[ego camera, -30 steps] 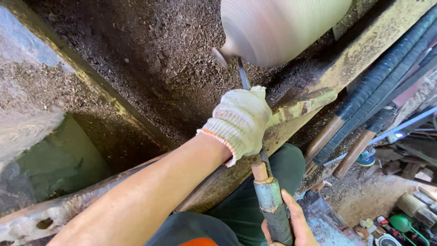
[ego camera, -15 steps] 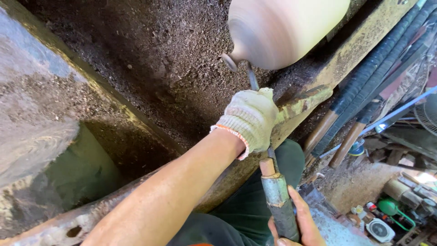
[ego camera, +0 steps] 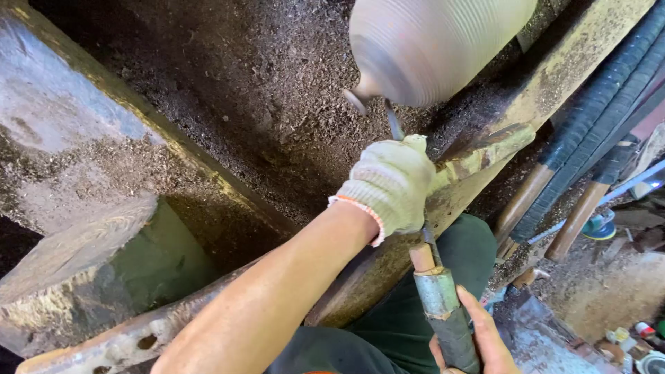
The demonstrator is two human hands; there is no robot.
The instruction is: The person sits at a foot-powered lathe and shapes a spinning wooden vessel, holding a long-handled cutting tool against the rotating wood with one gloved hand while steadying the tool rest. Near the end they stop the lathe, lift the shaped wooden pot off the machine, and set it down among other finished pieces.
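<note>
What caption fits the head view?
Gloved left hand steadies a long metal chisel against the blurred pale wooden workpiece; bare right hand grips its handle.

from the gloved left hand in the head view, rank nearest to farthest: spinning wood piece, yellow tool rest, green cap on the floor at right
From the gloved left hand:
1. yellow tool rest, touching it, just right.
2. spinning wood piece, above, at the chisel tip.
3. green cap, far right on the floor.

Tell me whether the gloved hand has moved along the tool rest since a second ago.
No: the gloved left hand is still pressed against the same end of the yellowish tool rest.
</note>
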